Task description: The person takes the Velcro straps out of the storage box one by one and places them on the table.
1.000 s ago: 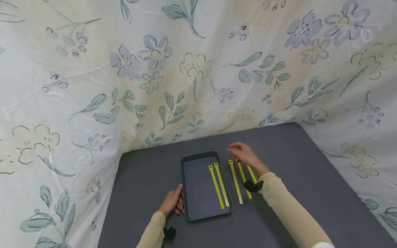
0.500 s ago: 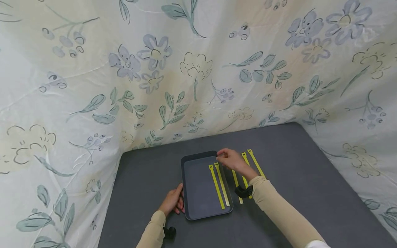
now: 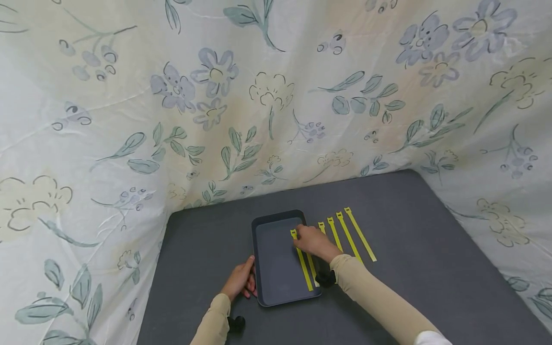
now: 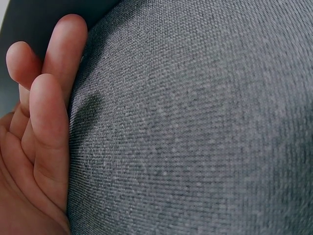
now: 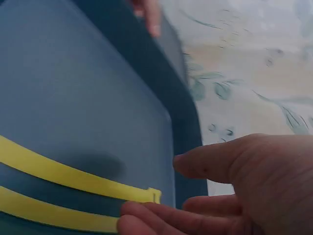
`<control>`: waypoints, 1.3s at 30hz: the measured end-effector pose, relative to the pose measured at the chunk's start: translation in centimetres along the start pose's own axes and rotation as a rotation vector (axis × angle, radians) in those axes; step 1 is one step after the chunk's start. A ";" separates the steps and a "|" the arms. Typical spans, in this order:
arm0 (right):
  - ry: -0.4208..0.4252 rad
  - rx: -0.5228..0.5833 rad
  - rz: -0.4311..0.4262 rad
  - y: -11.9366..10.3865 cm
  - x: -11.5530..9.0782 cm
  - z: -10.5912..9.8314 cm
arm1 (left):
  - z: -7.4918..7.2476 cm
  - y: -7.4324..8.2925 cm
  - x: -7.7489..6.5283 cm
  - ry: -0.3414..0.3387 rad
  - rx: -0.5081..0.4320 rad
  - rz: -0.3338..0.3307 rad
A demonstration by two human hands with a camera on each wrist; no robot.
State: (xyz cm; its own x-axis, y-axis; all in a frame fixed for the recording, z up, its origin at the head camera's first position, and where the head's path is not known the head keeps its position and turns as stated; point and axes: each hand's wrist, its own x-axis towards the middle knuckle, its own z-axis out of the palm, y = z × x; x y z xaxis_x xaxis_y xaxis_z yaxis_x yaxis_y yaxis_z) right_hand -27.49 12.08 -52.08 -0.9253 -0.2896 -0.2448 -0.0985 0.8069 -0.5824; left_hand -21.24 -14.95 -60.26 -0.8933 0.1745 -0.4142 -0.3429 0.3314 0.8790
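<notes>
Tray, one, dark, lying flat on the table. Two yellow straps, side by side inside it toward three o'clock. Four loose straps, outside its rim, two to three o'clock. Left hand, at half past eight, fingers relaxed against the tray's side. Right hand, two o'clock, thumb parted from fingers, gripping nothing — contact with the straps unclear. Likely risks: brushing fingertips skewing the pair; uneven pressure sliding the tray.
</notes>
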 end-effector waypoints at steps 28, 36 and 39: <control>0.082 -0.163 0.011 -1.4 0.6 4.9 | -0.4 0.1 0.2 -0.018 -0.010 -0.002; 0.062 -0.086 0.078 -1.4 0.6 5.1 | -0.4 0.0 0.2 -0.016 -0.008 -0.003; 0.063 -0.076 0.079 -1.4 0.6 4.9 | -0.4 0.1 0.2 -0.019 -0.009 -0.001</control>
State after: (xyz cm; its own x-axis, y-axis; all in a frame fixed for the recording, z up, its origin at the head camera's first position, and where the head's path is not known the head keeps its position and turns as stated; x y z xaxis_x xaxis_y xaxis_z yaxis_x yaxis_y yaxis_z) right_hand -26.11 8.24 -55.22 -0.9522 -0.1929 -0.2370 -0.0500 0.8635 -0.5019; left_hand -21.58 -15.30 -60.17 -0.8874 0.1918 -0.4192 -0.3463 0.3228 0.8808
